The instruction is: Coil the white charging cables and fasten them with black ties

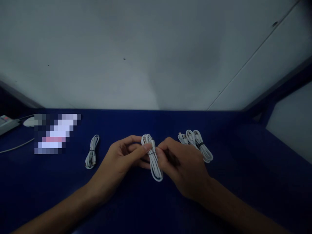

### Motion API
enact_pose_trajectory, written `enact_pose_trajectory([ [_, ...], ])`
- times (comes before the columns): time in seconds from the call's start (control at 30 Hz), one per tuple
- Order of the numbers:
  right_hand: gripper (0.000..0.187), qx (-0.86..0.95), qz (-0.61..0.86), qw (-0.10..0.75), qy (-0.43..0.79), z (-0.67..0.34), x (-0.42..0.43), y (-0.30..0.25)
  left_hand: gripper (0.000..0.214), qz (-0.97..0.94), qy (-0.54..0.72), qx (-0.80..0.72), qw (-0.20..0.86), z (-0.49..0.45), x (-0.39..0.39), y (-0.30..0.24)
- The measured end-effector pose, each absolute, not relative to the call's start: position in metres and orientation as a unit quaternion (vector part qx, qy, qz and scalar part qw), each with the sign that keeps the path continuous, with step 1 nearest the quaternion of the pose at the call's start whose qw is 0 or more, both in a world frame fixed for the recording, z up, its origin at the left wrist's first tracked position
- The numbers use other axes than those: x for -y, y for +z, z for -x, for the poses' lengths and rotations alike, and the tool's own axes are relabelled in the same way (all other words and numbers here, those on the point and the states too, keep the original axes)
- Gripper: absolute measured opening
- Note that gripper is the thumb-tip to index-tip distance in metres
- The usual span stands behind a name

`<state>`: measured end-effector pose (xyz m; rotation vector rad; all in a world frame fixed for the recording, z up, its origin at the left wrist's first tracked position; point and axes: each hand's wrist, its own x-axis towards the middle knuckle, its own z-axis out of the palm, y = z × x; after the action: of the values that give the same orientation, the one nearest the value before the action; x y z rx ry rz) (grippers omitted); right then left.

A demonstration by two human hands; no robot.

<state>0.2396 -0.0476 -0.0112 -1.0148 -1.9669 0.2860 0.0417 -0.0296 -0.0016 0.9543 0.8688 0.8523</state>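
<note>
A coiled white charging cable point(154, 162) is held up in the middle of the head view, with a thin black tie point(151, 153) around its waist. My left hand point(126, 154) is closed on the coil, thumb across its front and fingers behind. My right hand point(182, 164) pinches at the coil's right side, where the tie reaches its fingertips; the tie's end is hidden there. Another tied white cable point(92, 152) lies on the table to the left. More bundled white cables point(203, 148) lie behind my right hand, partly covered by it.
The blue table point(136, 208) ends at a pale wall point(136, 65). At the left are a pixelated bright patch point(58, 133), a white rounded object point(29, 122), and a white power strip point(7, 125) with a red light. A white cord point(17, 148) runs across the table there.
</note>
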Motion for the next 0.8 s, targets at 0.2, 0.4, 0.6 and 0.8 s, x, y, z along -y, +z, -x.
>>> enact_pose_trajectory([
  [0.2,0.022,0.817,0.369,0.434,0.088,-0.2384,0.0468,-0.0137,0.022,-0.430,0.319,-0.344,0.771,-0.0400,0.0290,0.0012],
  [0.4,0.021,0.830,0.357,0.427,0.035,-0.2385,0.0463,-0.0128,0.021,-0.458,0.304,-0.340,0.763,-0.0392,0.0287,0.0069],
  [0.6,0.025,0.828,0.366,0.425,0.012,-0.2382,0.0464,-0.0146,0.018,-0.481,0.343,-0.370,0.717,-0.0405,0.0314,0.0044],
  [0.8,0.025,0.819,0.363,0.444,0.017,-0.2371,0.0455,-0.0186,0.014,-0.491,0.356,-0.393,0.691,-0.0401,0.0336,0.0062],
])
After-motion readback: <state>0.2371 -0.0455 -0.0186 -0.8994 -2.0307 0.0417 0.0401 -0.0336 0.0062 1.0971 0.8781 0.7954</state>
